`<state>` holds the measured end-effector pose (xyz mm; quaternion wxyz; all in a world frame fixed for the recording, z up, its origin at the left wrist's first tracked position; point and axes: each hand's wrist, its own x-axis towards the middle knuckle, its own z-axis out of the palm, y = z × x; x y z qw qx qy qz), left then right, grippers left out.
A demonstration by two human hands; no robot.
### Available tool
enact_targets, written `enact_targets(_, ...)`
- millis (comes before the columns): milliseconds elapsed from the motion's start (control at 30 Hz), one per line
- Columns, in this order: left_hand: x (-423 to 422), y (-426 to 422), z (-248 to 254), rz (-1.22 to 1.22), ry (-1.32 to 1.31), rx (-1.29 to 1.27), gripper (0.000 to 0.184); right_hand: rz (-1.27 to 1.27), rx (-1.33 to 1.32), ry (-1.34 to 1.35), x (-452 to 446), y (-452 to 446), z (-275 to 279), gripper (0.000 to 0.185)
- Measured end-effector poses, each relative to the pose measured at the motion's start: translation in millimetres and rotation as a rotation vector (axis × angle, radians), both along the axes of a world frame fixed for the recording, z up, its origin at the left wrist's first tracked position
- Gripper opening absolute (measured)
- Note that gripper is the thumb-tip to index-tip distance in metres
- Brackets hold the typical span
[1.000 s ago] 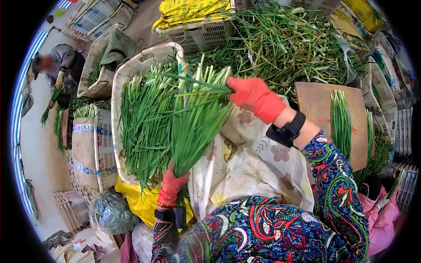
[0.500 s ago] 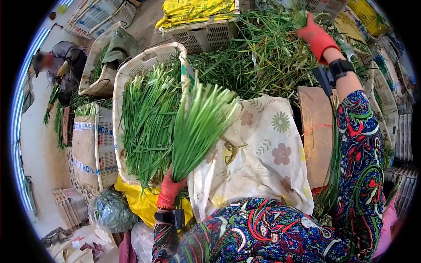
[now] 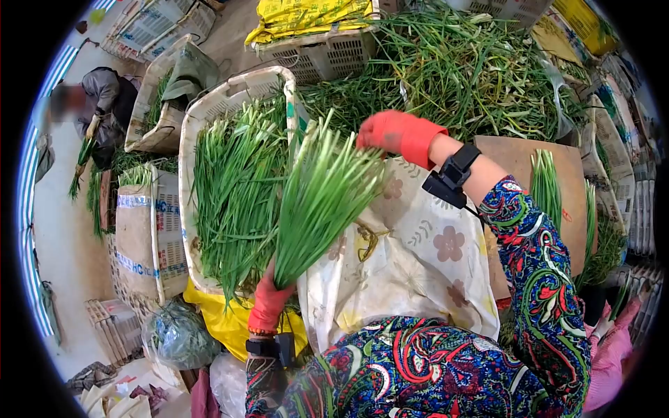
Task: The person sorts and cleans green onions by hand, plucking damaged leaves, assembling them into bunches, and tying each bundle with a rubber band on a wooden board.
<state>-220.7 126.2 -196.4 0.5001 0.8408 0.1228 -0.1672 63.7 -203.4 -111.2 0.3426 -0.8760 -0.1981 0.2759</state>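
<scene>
My left hand (image 3: 268, 303), in a red glove, is closed around the leafy lower end of a bunch of garlic chives (image 3: 313, 209). The bunch fans upward, its pale stem ends at the top. At those stem ends is my right hand (image 3: 397, 136), also red-gloved, its fingers curled and pressed together; whatever is in them is hidden. A white crate (image 3: 187, 209) stands left of the bunch, with more chives (image 3: 237, 195) laid in it, pale ends up. Below both hands a flowered cloth (image 3: 432, 244) covers my lap.
Loose, messy greens (image 3: 460, 76) are heaped beyond the cloth. A brown board (image 3: 502, 157) at right bears small chive bunches (image 3: 547, 184). A co-worker (image 3: 108, 104) holds greens at far left. A crate with a yellow sack (image 3: 310, 17) stands at the back.
My right hand has moved from over the heap of greens, left and down to the stem ends of the held bunch. My left hand has stayed nearly still with the bunch.
</scene>
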Motion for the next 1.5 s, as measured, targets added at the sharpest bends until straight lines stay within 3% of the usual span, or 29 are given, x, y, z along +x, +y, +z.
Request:
enact_targets(67,1.0,-4.0,1.4,0.072,0.107,-0.143,0.069,-0.133,0.034,-0.073,14.2,-9.0,5.8,0.017)
enact_targets(167,-4.7,-4.1,-14.9,0.090,-0.037,-0.202,0.068,-0.371,0.053,-0.003,27.7,-37.6,40.2,0.020)
enact_targets(233,-3.7,-8.8,-11.5,0.147,0.033,-0.261,0.067,-0.291,0.210,0.185,35.8,-59.1,10.8,0.039)
enact_targets(300,0.7,-12.4,-6.6,0.169,0.087,-0.293,0.067,-0.007,0.084,0.184,6.0,-63.5,-9.4,0.071)
enact_targets(333,2.7,-13.3,-5.5,0.153,0.085,-0.306,0.067,0.140,0.135,0.235,2.7,-65.9,-44.7,0.085)
enact_targets(367,3.3,-13.0,-7.4,0.142,0.075,-0.300,0.067,0.148,0.117,0.283,-18.1,-54.0,-30.7,0.087)
enact_targets(400,2.6,-12.0,-9.2,0.129,0.068,-0.292,0.067,0.138,0.152,0.210,-25.4,-46.9,-61.9,0.084)
enact_targets(467,2.9,-14.4,-7.9,0.095,0.036,-0.242,0.066,0.018,0.135,0.364,-37.4,-26.7,-38.0,0.041)
enact_targets(533,-0.9,-6.5,-19.2,0.075,0.024,-0.240,0.066,-0.155,0.294,0.456,-41.6,-20.7,-44.0,0.019)
enact_targets(633,-0.1,-9.6,-12.3,0.096,0.083,-0.285,0.067,-0.049,0.076,0.326,-37.0,-21.9,-16.7,0.019)
enact_targets(767,3.3,-19.9,-3.9,0.116,0.157,-0.376,0.067,-0.227,0.152,0.133,-21.4,-23.7,0.7,0.017)
enact_targets(833,1.1,-17.4,-7.9,0.125,0.154,-0.396,0.066,-0.394,0.367,-0.012,8.9,-48.9,-5.6,0.014)
enact_targets(900,-2.6,-16.8,-7.5,0.140,0.162,-0.393,0.065,-0.519,0.321,-0.211,38.1,-92.7,-6.6,0.025)
enact_targets(967,1.2,-20.4,-2.5,0.157,0.174,-0.366,0.065,-0.814,0.528,0.069,46.3,-106.4,-14.5,0.051)
enact_targets(1000,3.0,-19.4,-3.0,0.158,0.193,-0.388,0.062,-0.545,0.359,-0.132,24.3,-96.0,-15.2,0.073)
enact_targets(1033,2.5,-17.6,-6.1,0.153,0.185,-0.419,0.061,-0.401,0.253,0.079,2.0,-90.3,-14.0,0.079)
enact_targets(1100,1.8,-16.6,-13.9,0.135,0.177,-0.484,0.060,0.066,0.085,0.134,-26.3,-75.8,-42.5,0.085)
enact_targets(1167,3.3,-19.6,-12.4,0.138,0.183,-0.493,0.056,0.274,-0.204,-0.249,-64.7,-45.6,-35.1,0.086)
enact_targets(1200,3.5,-18.7,-12.9,0.133,0.192,-0.508,0.055,0.346,-0.223,-0.361,-68.2,-32.4,-50.9,0.076)
enact_targets(1300,5.4,-19.3,-4.5,0.125,0.248,-0.510,0.049,0.473,-0.354,-0.270,-87.5,1.3,-54.3,0.049)
enact_targets(1400,8.3,-17.5,6.4,0.113,0.322,-0.568,0.042,0.329,-0.273,-0.263,-90.8,19.1,-63.1,0.032)
enact_targets(1467,7.6,-12.7,9.4,0.124,0.373,-0.588,0.039,0.439,-0.356,-0.349,-76.0,5.2,-41.3,0.023)
enact_targets(1500,7.0,-10.2,9.9,0.137,0.397,-0.577,0.038,0.526,-0.564,-0.358,-53.9,-4.9,-38.8,0.019)
